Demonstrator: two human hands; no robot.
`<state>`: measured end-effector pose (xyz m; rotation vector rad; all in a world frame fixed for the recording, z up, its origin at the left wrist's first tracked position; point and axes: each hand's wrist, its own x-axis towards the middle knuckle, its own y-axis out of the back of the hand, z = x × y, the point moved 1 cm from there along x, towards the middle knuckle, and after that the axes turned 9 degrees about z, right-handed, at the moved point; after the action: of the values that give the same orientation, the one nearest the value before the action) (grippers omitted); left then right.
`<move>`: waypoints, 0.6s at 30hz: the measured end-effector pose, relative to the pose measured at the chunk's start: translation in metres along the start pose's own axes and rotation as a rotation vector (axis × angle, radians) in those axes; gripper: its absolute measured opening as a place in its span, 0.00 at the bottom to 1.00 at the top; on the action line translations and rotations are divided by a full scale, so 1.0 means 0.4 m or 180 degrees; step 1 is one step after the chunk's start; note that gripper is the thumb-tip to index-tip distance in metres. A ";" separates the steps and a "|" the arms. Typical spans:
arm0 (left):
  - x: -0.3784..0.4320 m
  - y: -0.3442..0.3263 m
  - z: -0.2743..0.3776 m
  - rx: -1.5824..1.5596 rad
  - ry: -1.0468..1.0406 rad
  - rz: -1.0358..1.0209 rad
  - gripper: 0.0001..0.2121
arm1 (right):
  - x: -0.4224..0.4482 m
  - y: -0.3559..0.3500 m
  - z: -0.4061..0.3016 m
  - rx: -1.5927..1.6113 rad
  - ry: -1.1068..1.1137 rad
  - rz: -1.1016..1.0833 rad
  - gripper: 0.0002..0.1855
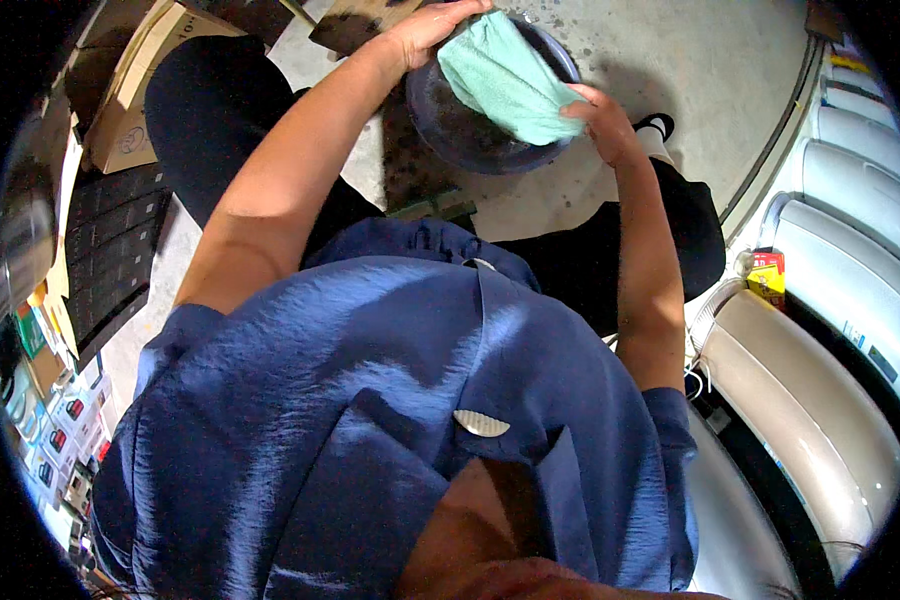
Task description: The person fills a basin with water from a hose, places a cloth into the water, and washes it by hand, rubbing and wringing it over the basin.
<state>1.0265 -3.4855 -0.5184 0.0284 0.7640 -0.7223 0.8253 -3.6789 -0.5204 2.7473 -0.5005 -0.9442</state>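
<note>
A pale green cloth (499, 79) is stretched between my two hands above a round, dark basin (450, 142) on the floor. My left hand (439, 28) is at the cloth's upper left end, with its fingertips at the top edge. The lower right corner of the cloth is pinched between the thumb and fingers of my right hand (598, 120). The cloth hides part of the basin, and what the basin holds is too dark to make out.
Cardboard boxes (131, 112) and a stack of black boxes (112, 232) stand at the left. Rows of shiny, rounded appliances (802, 382) line the right, with a small red and yellow box (766, 277) between them. Wet spots mark the concrete floor (690, 45).
</note>
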 end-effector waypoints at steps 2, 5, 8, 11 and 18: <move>0.027 0.029 -0.001 0.0225 -0.0415 -0.0608 0.20 | -0.058 0.008 -0.061 0.0339 -0.0024 0.0278 0.30; 0.028 0.026 0.022 0.0768 -0.0724 -0.0402 0.17 | -0.048 0.047 -0.031 0.1298 0.0005 0.0553 0.25; -0.012 0.017 0.066 0.0353 -0.0758 -0.0470 0.15 | -0.090 0.048 -0.090 0.1574 0.0092 0.0855 0.23; -0.046 -0.015 0.111 0.0088 -0.0888 -0.0502 0.15 | -0.092 0.078 -0.094 0.1386 0.0067 0.0494 0.26; -0.079 -0.053 0.154 0.0991 -0.0971 -0.0332 0.13 | -0.055 0.123 -0.031 0.2240 0.0869 0.0377 0.17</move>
<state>1.0362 -3.4999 -0.4481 0.1581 0.3591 -0.9157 0.8044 -3.7154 -0.4843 3.3204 -1.1000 -0.3893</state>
